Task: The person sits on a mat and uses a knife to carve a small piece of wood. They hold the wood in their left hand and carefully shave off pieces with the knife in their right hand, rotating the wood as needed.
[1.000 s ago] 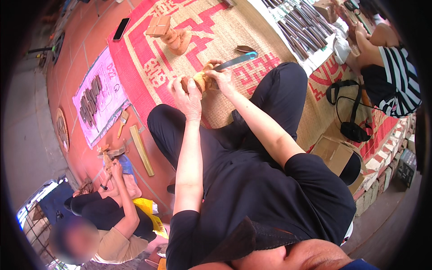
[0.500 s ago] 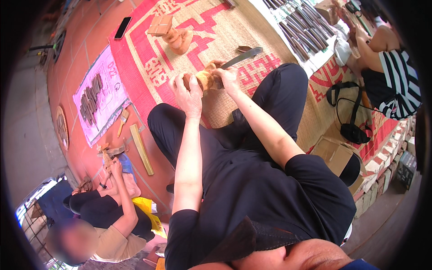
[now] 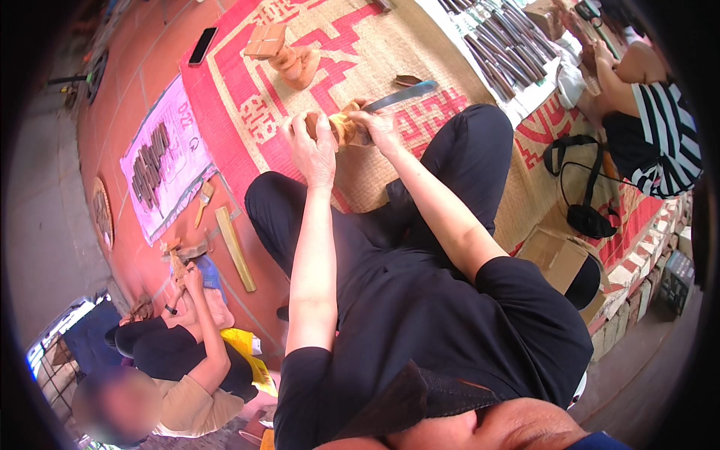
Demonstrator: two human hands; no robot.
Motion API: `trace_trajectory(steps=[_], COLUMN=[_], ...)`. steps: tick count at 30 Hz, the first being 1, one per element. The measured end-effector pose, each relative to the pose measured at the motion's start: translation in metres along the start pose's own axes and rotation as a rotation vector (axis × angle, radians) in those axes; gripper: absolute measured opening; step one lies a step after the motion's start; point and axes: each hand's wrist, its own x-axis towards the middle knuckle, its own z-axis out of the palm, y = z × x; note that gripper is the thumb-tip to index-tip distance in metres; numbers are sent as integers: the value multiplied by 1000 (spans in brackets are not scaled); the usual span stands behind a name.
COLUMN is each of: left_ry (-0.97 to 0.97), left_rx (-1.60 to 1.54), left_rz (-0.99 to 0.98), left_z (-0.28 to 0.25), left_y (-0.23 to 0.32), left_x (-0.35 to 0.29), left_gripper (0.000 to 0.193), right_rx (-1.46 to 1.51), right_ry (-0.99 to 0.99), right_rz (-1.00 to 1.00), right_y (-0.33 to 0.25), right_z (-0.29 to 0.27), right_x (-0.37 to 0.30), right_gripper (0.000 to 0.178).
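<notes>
My left hand (image 3: 313,148) grips a small light-brown wooden piece (image 3: 339,126) held out over my knees. My right hand (image 3: 381,129) is closed on the handle of a carving chisel (image 3: 401,96), whose grey-blue blade points away to the upper right. The chisel's handle end meets the wooden piece between my two hands. I sit in black clothes on a woven mat (image 3: 360,52) with a red pattern. A carved wooden figure (image 3: 289,58) stands on the mat just beyond my hands.
A row of several dark carving tools (image 3: 502,45) lies on a white cloth at the upper right, beside a person in a striped top (image 3: 660,135). At the lower left another person (image 3: 180,360) works a wooden piece. A wooden slat (image 3: 235,247), a black bag (image 3: 589,217) and a cardboard box (image 3: 555,259) lie nearby.
The chisel blade has shifted a little, swinging between the frames while my right hand works it against the wooden piece. My left hand stays on the piece.
</notes>
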Motion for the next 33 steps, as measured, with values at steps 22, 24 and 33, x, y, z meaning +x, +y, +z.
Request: trace_trajectory(steps=[22,24,33], left_ry=[9,10,13], left_rx=[13,55,47], left_rz=[0,23,40], left_z=[1,2,4], left_y=[-4,-7,0], left_x=[4,4,4], left_gripper=[36,33,33], right_rx=[-32,-21,-92], right_ry=[-39,-29,-6], right_rz=[-51,36,-33], right_y=[-4,-12,-3], right_z=[-3,-3,-3], right_x=[0,-4,-1], right_gripper=[30,28,23])
